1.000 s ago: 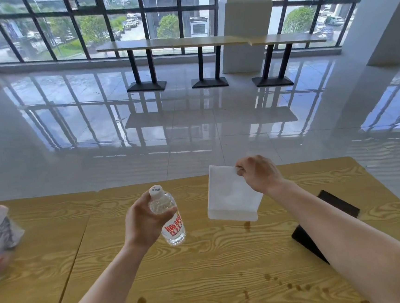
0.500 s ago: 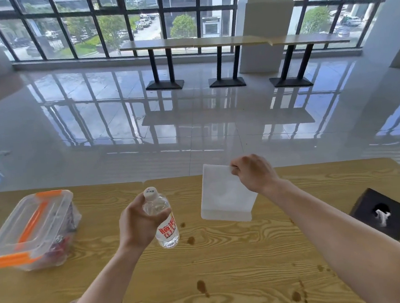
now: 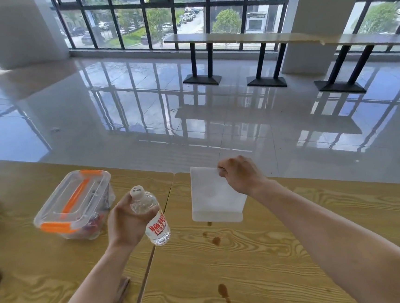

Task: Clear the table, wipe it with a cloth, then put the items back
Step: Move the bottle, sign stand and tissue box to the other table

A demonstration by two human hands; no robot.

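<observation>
Gripping the tilted water bottle in my left hand, I pinched the white cloth by its top corner with my right hand, near the desk's far edge.

Daylight through tall windows gleamed on the glossy tiled floor; a long table stood beside a pillar

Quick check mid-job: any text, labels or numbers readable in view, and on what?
Label of the water bottle: red Chinese characters, too blurred to quote.
Top of the bottle cap: small print, too small to read.
The plastic box and the cloth: no text visible.
</observation>
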